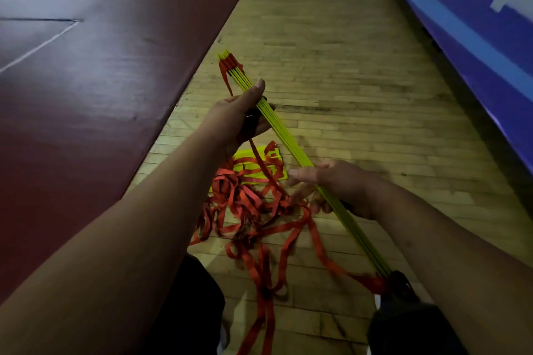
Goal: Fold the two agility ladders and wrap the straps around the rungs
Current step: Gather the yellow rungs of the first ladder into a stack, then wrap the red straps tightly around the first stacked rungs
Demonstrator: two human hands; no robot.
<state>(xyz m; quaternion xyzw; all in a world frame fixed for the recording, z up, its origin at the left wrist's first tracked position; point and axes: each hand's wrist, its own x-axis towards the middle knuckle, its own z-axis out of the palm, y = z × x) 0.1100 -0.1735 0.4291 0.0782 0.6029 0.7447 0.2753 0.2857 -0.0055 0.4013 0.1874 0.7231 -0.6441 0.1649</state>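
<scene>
The left hand (239, 115) grips the bundled yellow rungs (284, 138) near their far end; the right hand (331, 184) clasps them lower down. Tangled red straps (253, 210) lie beneath.

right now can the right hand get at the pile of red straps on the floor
Probably yes: the red straps lie just beside the right hand with nothing between, though it holds the yellow rungs.

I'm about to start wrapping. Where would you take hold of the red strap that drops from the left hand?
Probably pinch the red strap on its straight stretch just below the left hand, coming from the right with the right hand. There it hangs flat and single, above the floor tangle and beside the yellow rungs.
</scene>
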